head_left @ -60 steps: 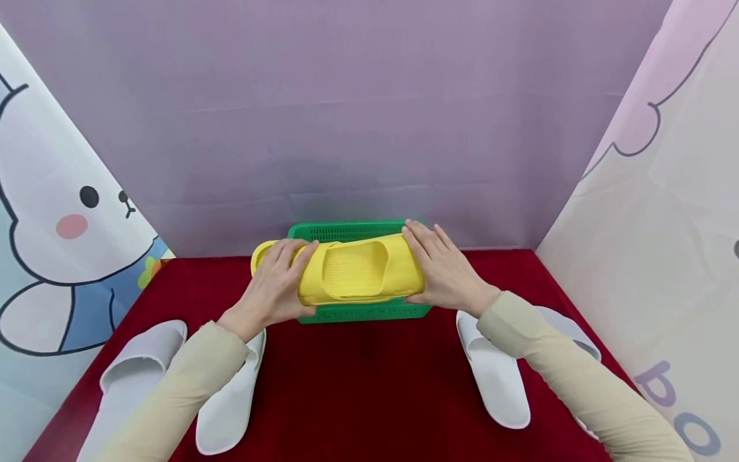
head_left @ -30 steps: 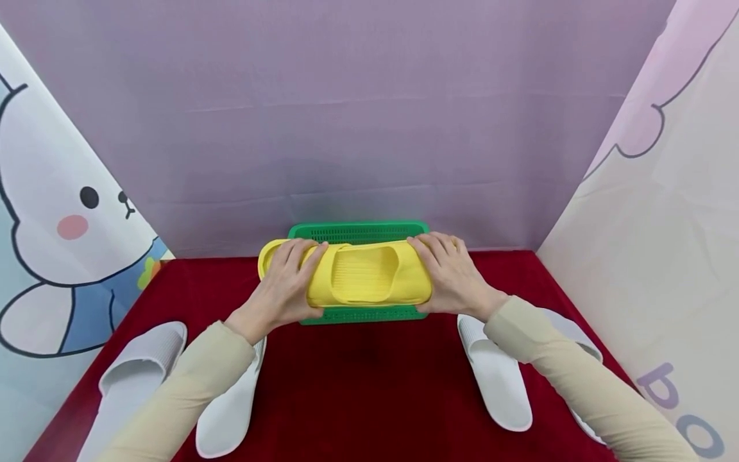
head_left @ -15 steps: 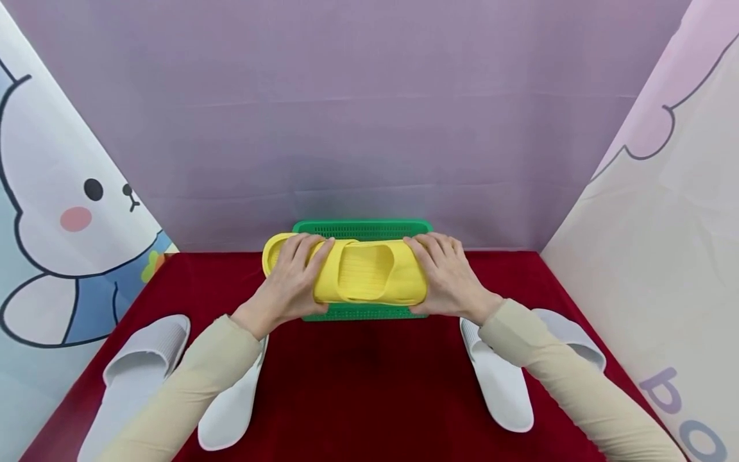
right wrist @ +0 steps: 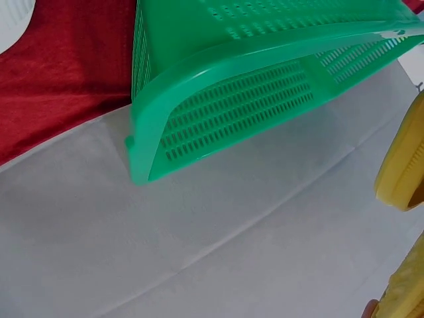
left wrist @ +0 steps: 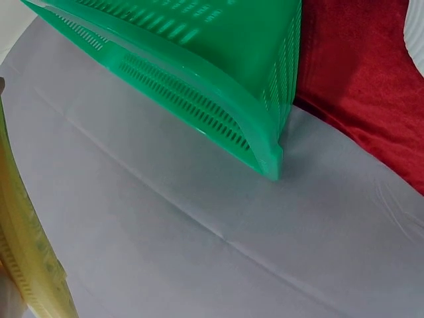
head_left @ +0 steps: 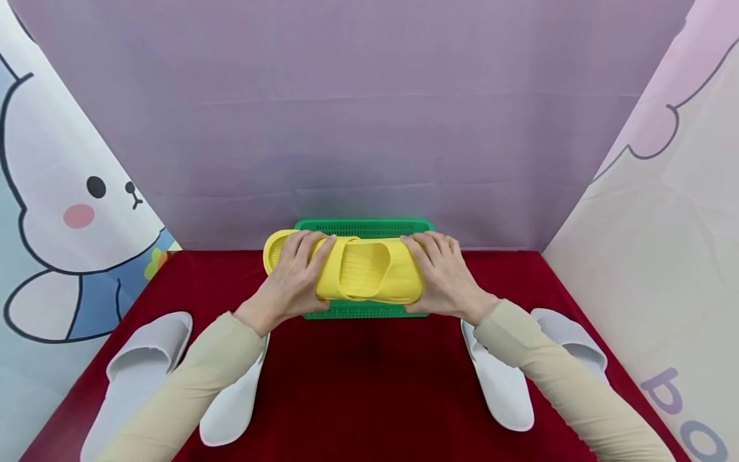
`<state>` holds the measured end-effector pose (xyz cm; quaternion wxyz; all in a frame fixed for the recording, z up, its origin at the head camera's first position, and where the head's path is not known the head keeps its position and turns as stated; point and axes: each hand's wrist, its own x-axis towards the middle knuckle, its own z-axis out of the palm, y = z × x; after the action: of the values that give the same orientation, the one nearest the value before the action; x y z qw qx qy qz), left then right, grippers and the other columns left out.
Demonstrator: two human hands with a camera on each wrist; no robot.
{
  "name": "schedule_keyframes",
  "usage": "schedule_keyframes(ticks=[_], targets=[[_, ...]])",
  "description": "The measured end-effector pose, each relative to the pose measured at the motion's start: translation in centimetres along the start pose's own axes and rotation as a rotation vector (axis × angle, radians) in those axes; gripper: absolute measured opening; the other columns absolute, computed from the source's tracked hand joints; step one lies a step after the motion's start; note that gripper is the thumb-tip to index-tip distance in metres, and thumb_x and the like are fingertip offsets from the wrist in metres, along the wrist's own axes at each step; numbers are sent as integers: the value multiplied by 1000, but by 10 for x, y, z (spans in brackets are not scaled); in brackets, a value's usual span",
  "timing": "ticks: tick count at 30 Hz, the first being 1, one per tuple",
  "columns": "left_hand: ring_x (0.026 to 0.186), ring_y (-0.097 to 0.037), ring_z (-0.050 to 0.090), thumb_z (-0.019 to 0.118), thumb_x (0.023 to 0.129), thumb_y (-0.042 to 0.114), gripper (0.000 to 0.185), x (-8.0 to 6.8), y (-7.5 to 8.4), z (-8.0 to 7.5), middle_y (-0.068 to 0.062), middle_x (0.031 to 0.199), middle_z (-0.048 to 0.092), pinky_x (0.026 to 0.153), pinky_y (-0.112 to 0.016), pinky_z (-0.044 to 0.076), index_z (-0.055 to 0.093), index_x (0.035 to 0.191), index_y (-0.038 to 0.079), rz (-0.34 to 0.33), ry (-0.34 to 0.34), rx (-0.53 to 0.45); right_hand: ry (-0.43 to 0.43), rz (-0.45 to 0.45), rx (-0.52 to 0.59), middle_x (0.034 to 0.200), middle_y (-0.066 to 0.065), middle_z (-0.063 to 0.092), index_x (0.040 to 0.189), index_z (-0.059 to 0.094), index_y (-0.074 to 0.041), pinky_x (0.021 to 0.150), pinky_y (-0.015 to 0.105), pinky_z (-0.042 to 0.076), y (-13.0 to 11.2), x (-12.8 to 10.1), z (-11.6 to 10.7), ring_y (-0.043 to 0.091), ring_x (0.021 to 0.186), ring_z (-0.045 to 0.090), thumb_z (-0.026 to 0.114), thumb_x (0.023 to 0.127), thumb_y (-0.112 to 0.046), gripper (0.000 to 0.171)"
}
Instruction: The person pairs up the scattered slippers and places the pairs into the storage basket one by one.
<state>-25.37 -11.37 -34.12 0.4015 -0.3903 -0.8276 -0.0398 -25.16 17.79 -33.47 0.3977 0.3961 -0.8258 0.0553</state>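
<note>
Both hands hold a pair of yellow slippers [head_left: 366,266] sideways above the green basket [head_left: 365,223]. My left hand [head_left: 291,276] grips the left end, fingers over the top and thumb on the near side. At the right end, my right hand [head_left: 444,273] grips in the same way. One slipper's strap faces me; the other lies mostly hidden behind it. A yellow slipper [left wrist: 26,245] shows at the left wrist view's edge, near the basket's perforated wall [left wrist: 185,99]. In the right wrist view, two yellow parts [right wrist: 399,169] show at the right edge.
White slippers lie on the red cloth [head_left: 369,385]: two at left, an outer [head_left: 141,366] and an inner [head_left: 231,407], and two at right, an inner [head_left: 502,391] and an outer [head_left: 568,330]. Behind the basket rises a purple-grey backdrop [head_left: 369,128]. Cartoon-printed panels [head_left: 58,167] flank both sides.
Held in both hands, the yellow slippers have shifted a little to the right over the basket. The grip stays the same, and the head view has moved slightly.
</note>
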Motion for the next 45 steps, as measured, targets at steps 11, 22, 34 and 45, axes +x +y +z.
schedule_keyframes(ticks=[11,22,34,45], targets=[[108,-37,41,77,43,42,104,-1,2,8,-21,117,45,95,-51,34,39,130,-1,-3,-2,3,-38,17,2,116,16,47,129,36,-5,81,53,40,-3,-3,4,34,109,43,79,40,-50,108],[109,-37,40,79,41,38,104,-1,3,11,-22,118,44,97,-50,33,39,129,0,-28,11,25,-63,30,-17,116,16,47,129,36,-6,83,54,39,-4,3,5,34,110,42,79,40,-50,109],[108,-37,41,78,40,39,105,-4,3,14,-22,118,45,96,-50,34,40,129,-1,-30,1,20,-127,55,-5,119,15,46,132,35,-7,85,53,38,-6,2,5,33,112,42,78,43,-52,108],[125,-33,37,82,51,48,110,-4,5,5,-19,136,39,109,-44,28,34,137,0,-36,-141,-5,-173,85,49,121,13,47,135,34,-8,86,51,39,5,-2,-2,31,113,43,77,46,-52,108]])
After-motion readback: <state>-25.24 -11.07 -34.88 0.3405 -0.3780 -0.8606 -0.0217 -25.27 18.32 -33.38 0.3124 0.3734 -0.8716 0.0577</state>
